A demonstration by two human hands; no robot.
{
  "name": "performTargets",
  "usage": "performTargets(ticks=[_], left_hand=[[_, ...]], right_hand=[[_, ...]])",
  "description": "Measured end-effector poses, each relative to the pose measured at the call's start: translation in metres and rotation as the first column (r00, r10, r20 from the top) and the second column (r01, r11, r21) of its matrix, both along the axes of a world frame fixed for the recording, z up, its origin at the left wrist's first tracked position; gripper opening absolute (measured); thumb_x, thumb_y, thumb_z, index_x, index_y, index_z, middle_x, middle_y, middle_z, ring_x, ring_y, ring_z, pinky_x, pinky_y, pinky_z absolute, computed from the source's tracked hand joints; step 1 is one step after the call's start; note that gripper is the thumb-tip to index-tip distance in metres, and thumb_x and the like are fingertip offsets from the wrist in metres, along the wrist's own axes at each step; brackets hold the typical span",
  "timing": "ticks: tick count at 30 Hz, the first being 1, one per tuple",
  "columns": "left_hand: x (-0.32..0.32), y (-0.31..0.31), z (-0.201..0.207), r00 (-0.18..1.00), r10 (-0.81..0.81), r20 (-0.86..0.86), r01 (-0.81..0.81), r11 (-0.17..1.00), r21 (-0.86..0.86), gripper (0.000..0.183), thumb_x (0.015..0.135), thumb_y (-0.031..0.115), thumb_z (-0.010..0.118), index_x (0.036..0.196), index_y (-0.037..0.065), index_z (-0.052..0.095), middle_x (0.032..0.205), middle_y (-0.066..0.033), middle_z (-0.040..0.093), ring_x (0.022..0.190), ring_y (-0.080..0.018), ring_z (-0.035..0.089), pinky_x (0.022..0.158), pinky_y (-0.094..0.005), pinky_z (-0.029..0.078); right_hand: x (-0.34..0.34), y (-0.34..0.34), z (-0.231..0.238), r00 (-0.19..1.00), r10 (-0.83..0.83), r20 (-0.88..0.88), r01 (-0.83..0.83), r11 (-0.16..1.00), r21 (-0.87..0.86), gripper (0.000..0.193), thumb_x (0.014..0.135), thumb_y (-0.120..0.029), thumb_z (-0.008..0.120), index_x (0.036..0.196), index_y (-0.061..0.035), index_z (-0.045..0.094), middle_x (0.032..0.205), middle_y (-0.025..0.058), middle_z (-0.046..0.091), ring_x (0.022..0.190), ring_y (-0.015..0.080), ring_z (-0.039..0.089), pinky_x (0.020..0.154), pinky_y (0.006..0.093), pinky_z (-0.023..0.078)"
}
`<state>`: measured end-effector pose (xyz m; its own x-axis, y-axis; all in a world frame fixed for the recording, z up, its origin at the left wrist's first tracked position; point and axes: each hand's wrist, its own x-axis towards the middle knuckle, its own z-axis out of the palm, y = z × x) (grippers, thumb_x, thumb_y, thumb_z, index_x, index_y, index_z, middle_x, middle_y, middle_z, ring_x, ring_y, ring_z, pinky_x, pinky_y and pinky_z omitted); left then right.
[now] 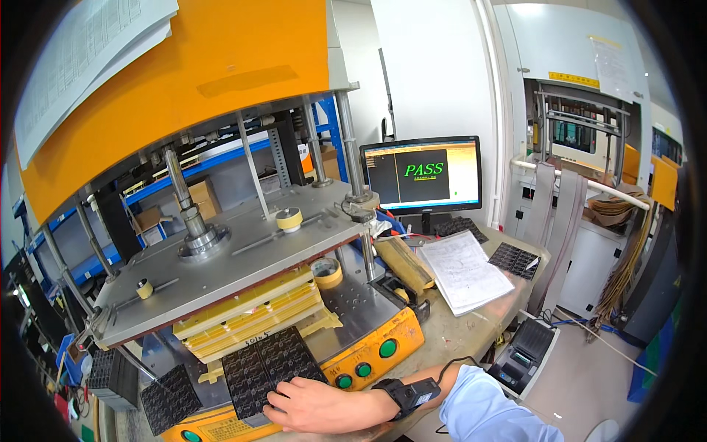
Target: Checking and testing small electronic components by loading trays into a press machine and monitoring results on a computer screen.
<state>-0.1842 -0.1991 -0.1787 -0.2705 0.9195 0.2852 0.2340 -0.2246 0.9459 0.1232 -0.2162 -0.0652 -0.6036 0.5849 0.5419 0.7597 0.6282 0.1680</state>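
Black, cell-patterned rectangular panel (254, 368) is lying before the yellow layered press fixture (254, 313), forward-left of our nearer right hand (317, 405), whose fingers (280, 401) are touching its near edge; we cannot tell clamping or long axis. Our left hand is not showing.

Right hand (315, 406) hides black panel's (266, 362) near right part. Blue sleeve (492, 409) is cut off at near edge. White papers' (465, 274) writing is illegible.
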Motion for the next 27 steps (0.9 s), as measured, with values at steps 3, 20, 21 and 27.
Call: performTargets(ticks=[3, 20, 21, 27], left_hand=[[0.001, -0.005, 0.002, 0.999, 0.014, -0.029, -0.013, 0.999, 0.041, 0.023, 0.100, 0.022, 0.061, 0.105, -0.001, 0.060, 0.094, -0.0108, 0.062, 0.082, -0.0195, 0.055, 0.075, -0.0318, 0.047], [0.144, 0.186, 0.169, 0.518, 0.135, -0.845, 0.448, 0.799, 0.402, 0.051, 0.092, 0.043, 0.063, 0.128, 0.008, 0.060, 0.123, -0.0165, 0.065, 0.116, -0.0350, 0.060, 0.107, -0.0452, 0.040], [0.149, 0.197, 0.168, 0.467, 0.099, -0.879, 0.424, 0.847, 0.320, 0.053, 0.092, 0.046, 0.062, 0.129, 0.009, 0.060, 0.124, -0.0179, 0.065, 0.118, -0.0348, 0.059, 0.109, -0.0458, 0.037], [0.158, 0.218, 0.189, 0.102, 0.111, -0.989, 0.524, 0.839, 0.148, 0.046, 0.092, 0.045, 0.062, 0.126, 0.013, 0.063, 0.116, -0.0142, 0.069, 0.107, -0.0285, 0.065, 0.093, -0.0384, 0.049]], right_hand=[[-0.002, 0.001, -0.001, 1.000, -0.008, -0.008, 0.009, 0.997, 0.076, 0.026, 0.077, -0.025, 0.067, 0.093, -0.0060, 0.059, 0.089, 0.0050, 0.054, 0.089, 0.0214, 0.054, 0.071, 0.0305, 0.043], [0.029, -0.004, 0.041, 0.977, -0.113, 0.181, 0.128, 0.989, -0.073, 0.029, 0.081, -0.014, 0.063, 0.109, -0.0089, 0.061, 0.087, 0.0001, 0.059, 0.091, 0.0189, 0.062, 0.082, 0.0337, 0.046], [0.031, -0.005, 0.042, 0.978, -0.113, 0.176, 0.131, 0.987, -0.096, 0.030, 0.082, -0.015, 0.064, 0.111, -0.0086, 0.061, 0.091, 0.0017, 0.061, 0.093, 0.0195, 0.062, 0.083, 0.0341, 0.047], [0.043, -0.002, 0.036, 0.990, -0.127, 0.056, 0.137, 0.955, -0.263, 0.037, 0.087, -0.023, 0.067, 0.121, -0.0084, 0.060, 0.112, 0.0086, 0.063, 0.103, 0.0253, 0.063, 0.084, 0.0374, 0.054]])
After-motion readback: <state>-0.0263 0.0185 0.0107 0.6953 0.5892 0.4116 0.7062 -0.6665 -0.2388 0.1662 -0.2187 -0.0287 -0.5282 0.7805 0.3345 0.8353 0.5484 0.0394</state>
